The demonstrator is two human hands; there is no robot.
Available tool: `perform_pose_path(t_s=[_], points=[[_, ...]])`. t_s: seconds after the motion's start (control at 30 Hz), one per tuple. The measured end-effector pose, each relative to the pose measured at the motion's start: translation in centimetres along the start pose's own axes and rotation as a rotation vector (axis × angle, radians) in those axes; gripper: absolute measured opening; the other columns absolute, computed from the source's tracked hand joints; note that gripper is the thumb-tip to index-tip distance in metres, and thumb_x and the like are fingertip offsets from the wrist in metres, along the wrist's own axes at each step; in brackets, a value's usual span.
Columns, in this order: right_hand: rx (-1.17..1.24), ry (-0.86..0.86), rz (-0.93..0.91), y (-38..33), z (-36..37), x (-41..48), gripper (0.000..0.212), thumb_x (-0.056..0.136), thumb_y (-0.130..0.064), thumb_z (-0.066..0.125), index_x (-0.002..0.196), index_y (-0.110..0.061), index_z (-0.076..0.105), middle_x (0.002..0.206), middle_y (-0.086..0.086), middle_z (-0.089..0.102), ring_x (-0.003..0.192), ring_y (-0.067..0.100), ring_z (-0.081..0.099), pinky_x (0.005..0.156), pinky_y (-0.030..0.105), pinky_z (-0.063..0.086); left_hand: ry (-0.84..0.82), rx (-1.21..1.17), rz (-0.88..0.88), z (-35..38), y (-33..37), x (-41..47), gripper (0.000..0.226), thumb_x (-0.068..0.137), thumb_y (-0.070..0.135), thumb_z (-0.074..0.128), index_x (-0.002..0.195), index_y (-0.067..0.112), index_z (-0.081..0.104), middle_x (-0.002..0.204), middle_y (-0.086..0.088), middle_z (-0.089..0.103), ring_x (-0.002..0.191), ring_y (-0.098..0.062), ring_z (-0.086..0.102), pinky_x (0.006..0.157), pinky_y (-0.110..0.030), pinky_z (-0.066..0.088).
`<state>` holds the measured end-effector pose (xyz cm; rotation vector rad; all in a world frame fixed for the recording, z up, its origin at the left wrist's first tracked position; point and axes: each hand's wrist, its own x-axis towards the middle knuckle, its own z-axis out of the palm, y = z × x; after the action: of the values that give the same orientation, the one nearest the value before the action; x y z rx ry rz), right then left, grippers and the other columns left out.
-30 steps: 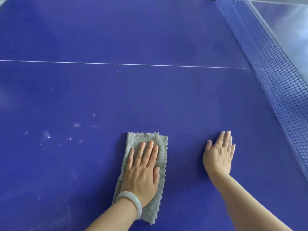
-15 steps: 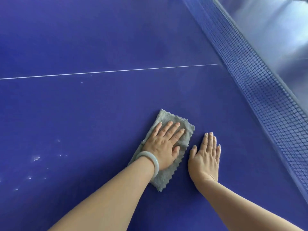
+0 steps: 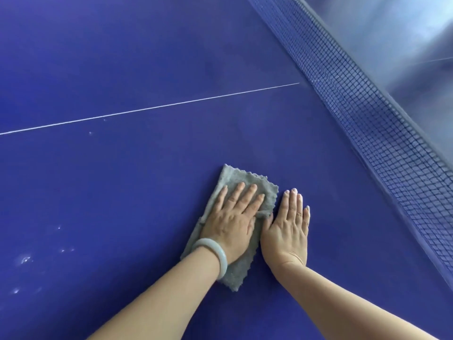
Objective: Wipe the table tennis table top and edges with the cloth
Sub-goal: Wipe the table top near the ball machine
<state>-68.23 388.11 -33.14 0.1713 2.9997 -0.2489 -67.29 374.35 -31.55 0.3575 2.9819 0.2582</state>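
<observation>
Soft, even daylight lights the blue bench (image 3: 122, 57), its colour deep and saturated. Toward 2 o'clock, beyond the net (image 3: 367, 119), a pale glare washes the surface to milky grey. Only a thin, soft shadow hugs the cloth (image 3: 247, 180). Small specks (image 3: 24, 260) glint white at 8 o'clock. The net's upper band smears into blur near 1 o'clock; the centre is fairly sharp.

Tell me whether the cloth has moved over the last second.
Yes. The cloth under the left hand slid rightward, away from the white specks and toward the net.
</observation>
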Motion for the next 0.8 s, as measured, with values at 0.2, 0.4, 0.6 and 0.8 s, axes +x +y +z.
perform_pose_path(t_s=[0.2, 0.4, 0.6, 0.8], points=[[-0.004, 0.009, -0.009, 0.0, 0.0, 0.1, 0.067, 0.096, -0.039, 0.004, 0.155, -0.013, -0.014, 0.163, -0.001, -0.021, 0.146, 0.007, -0.027, 0.119, 0.034, -0.022, -0.028, 0.108, 0.099, -0.7, -0.9, 9.0, 0.056, 0.104, 0.043, 0.021, 0.157, 0.033, 0.007, 0.165, 0.008, -0.001, 0.152, -0.014, -0.004, 0.122, -0.041, -0.005], [-0.003, 0.002, -0.021, 0.0, -0.2, -0.1, 0.065, 0.099, -0.037, 0.009, 0.155, -0.013, -0.013, 0.164, -0.001, -0.02, 0.148, 0.011, -0.024, 0.121, 0.036, -0.018, 0.074, 0.047, -0.271, -1.8, -8.9, 6.8, 0.06, 0.101, 0.047, 0.024, 0.157, 0.028, 0.012, 0.165, 0.005, 0.005, 0.152, -0.016, 0.004, 0.122, -0.041, -0.001], [-0.02, -0.005, -0.018, 0.2, -0.3, -0.1, 0.065, 0.1, -0.038, 0.008, 0.154, -0.01, -0.014, 0.163, 0.002, -0.021, 0.149, 0.014, -0.023, 0.122, 0.039, -0.016, 0.133, -0.003, -0.589, -2.0, -13.3, -4.6, 0.058, 0.102, 0.043, 0.022, 0.157, 0.023, 0.02, 0.164, -0.001, 0.014, 0.151, -0.021, 0.012, 0.123, -0.044, 0.006], [-0.015, -0.013, -0.023, 0.1, -0.6, -0.3, 0.066, 0.1, -0.038, 0.01, 0.155, -0.007, -0.011, 0.164, 0.004, -0.017, 0.15, 0.016, -0.02, 0.121, 0.039, -0.015, 0.076, 0.032, -0.747, -0.5, -6.7, -12.7, 0.067, 0.097, 0.047, 0.01, 0.156, 0.019, 0.02, 0.164, -0.004, 0.015, 0.151, -0.023, 0.014, 0.122, -0.046, 0.013]])
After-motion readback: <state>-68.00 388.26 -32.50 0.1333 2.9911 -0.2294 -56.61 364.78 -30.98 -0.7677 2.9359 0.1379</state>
